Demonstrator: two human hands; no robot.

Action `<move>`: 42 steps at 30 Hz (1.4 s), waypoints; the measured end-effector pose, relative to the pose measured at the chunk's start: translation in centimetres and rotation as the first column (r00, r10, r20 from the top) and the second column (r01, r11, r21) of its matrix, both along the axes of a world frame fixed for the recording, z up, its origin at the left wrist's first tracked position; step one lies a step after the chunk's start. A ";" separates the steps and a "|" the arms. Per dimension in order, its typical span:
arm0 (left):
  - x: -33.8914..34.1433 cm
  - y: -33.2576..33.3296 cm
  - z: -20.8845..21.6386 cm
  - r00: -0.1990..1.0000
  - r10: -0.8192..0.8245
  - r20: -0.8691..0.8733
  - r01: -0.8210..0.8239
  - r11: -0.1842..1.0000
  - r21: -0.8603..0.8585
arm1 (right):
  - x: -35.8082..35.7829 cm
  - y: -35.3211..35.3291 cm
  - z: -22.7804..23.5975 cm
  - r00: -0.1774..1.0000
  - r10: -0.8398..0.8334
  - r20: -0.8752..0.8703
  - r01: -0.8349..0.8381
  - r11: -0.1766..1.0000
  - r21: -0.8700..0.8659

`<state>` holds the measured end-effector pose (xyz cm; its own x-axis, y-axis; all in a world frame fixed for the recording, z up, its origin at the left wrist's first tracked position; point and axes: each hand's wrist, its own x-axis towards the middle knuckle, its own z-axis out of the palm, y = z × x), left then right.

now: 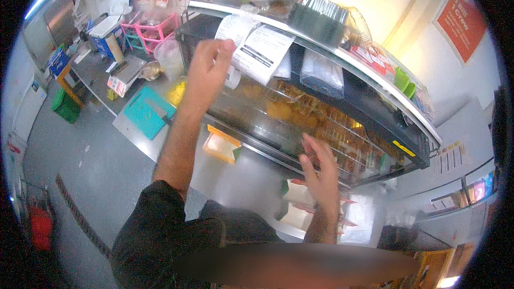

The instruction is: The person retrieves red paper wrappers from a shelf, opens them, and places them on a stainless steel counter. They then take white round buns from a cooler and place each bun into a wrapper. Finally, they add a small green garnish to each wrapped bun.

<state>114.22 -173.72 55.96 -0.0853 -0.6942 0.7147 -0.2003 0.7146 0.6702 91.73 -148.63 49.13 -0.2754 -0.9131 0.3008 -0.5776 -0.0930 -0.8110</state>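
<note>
My left hand (210, 69) is raised at the upper edge of a glass food warmer cabinet (251, 112), its fingers closed on a curling paper receipt (231, 28). Part of the receipt is hidden behind the hand. Beside it, a second printed receipt (263, 53) hangs from the cabinet's top edge. My right hand (321, 168) is in front of the glass, empty, with the fingers apart. Behind the glass, yellow-brown food (278, 109) sits on wire racks. Folded plastic bags (321, 74) hang at the cabinet front, right of the receipts.
A teal cutting board (144, 113) with a knife (159, 111) lies on the counter at left. An orange-edged paper food box (221, 144) stands below the cabinet, with red-and-white boxes (297, 208) near my right forearm. Black plastic containers (319, 18) are stacked on top. Pink baskets (152, 32) stand farther back.
</note>
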 end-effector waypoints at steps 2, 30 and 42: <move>-0.1 -0.2 -1.3 0.998 -0.060 0.033 0.057 0.996 0.073 | 2.4 -3.7 2.8 0.988 -0.004 -0.157 -0.026 0.982 -0.187; 0.7 -3.4 -10.6 0.699 -0.643 -0.313 0.689 0.722 0.056 | 8.2 -12.0 3.0 0.787 -0.574 -0.226 0.337 0.706 -0.622; 10.2 4.1 -3.1 0.109 -0.986 -0.127 0.947 0.142 -0.287 | 13.6 -0.7 -18.4 0.873 -0.484 0.049 0.481 0.874 0.064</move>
<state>124.47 -169.66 52.90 -0.4520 -0.0780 0.8886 0.8569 0.2390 0.4568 105.29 -149.35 30.77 -0.7022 -0.6745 0.2280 -0.4895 0.2248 -0.8425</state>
